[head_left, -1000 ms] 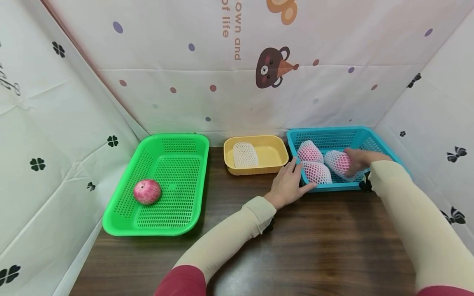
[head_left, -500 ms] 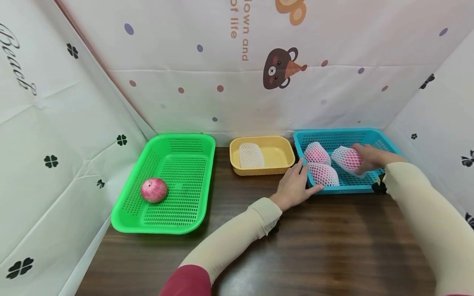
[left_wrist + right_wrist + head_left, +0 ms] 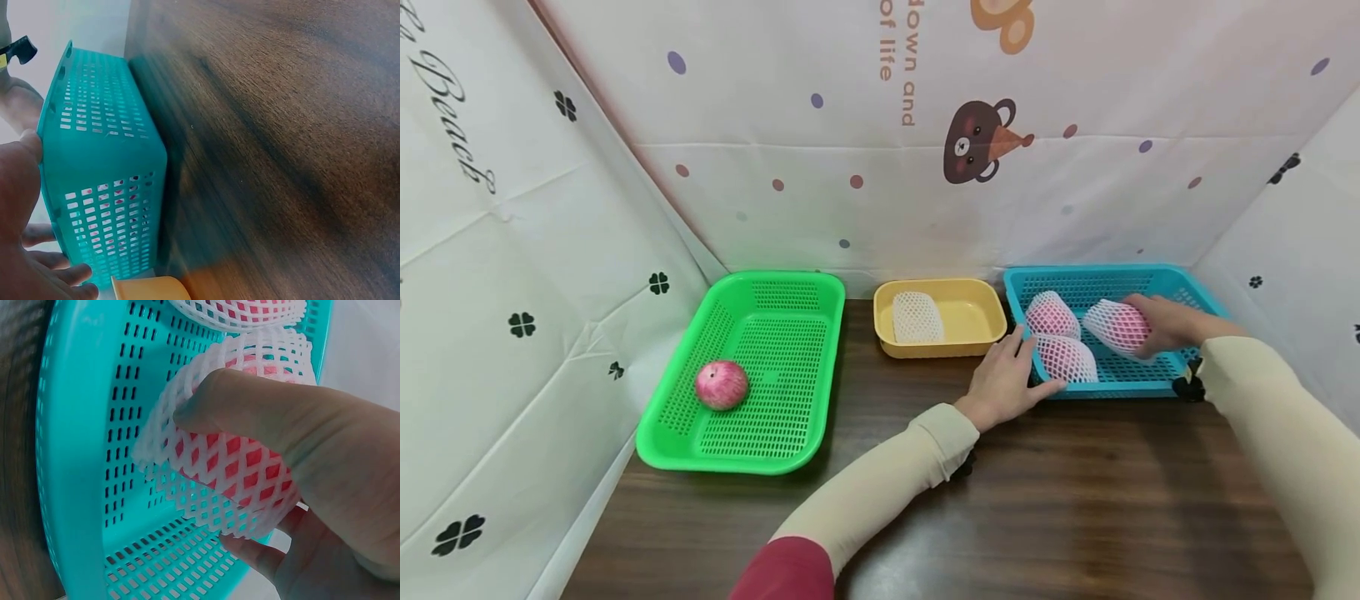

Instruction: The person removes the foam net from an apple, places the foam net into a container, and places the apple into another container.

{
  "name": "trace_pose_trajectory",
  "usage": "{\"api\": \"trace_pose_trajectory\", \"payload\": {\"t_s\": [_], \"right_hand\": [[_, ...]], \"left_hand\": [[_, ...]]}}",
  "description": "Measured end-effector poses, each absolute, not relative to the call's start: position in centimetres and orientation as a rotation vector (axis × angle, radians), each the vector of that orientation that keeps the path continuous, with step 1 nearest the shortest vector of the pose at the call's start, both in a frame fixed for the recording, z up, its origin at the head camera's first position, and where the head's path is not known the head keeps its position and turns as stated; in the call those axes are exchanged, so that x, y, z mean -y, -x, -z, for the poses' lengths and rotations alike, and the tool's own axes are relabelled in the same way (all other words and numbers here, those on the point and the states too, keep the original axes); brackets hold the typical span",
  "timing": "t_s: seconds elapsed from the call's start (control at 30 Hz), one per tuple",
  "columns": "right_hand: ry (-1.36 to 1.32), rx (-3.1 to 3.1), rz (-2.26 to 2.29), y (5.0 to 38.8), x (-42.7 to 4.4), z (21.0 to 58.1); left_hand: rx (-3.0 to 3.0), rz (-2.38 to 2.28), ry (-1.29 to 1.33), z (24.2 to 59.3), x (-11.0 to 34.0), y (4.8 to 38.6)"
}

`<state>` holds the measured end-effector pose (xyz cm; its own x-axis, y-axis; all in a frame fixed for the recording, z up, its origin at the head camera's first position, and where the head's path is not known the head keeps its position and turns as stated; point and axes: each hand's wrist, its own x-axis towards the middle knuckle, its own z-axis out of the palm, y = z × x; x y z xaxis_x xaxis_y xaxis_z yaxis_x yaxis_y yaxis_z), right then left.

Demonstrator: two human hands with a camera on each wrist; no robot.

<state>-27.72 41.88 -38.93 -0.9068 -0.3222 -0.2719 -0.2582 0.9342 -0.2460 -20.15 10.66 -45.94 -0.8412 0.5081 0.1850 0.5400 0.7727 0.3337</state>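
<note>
Bright, even, diffuse light fills the head view, which is mostly sharp; a soft shadow lies on the wooden tabletop (image 3: 1075, 500) below the right sleeve (image 3: 1262, 425). The left wrist view is dimmer and hazy, its white backdrop (image 3: 94, 25) washed out. At the right wrist, the foam-netted fruit (image 3: 219, 475) shows clearly.

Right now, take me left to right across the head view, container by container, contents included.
Green basket holding a bare pink fruit → yellow tray holding a white mesh sleeve → blue basket holding three net-wrapped pink fruits, one gripped by the right hand.
</note>
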Motion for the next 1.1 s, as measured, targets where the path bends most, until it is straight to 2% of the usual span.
{"api": "trace_pose_trajectory", "payload": {"t_s": [0.47,1.1], "right_hand": [[0.456,-2.807,0.296,27.8,-41.7,38.3],[0.532,-2.857,0.264,27.5,-40.6,37.0]], "left_hand": [[2.814,0.655,0.977,45.9,-9.1,21.2],[2.700,0.870,0.950,44.8,-4.8,22.0]]}}
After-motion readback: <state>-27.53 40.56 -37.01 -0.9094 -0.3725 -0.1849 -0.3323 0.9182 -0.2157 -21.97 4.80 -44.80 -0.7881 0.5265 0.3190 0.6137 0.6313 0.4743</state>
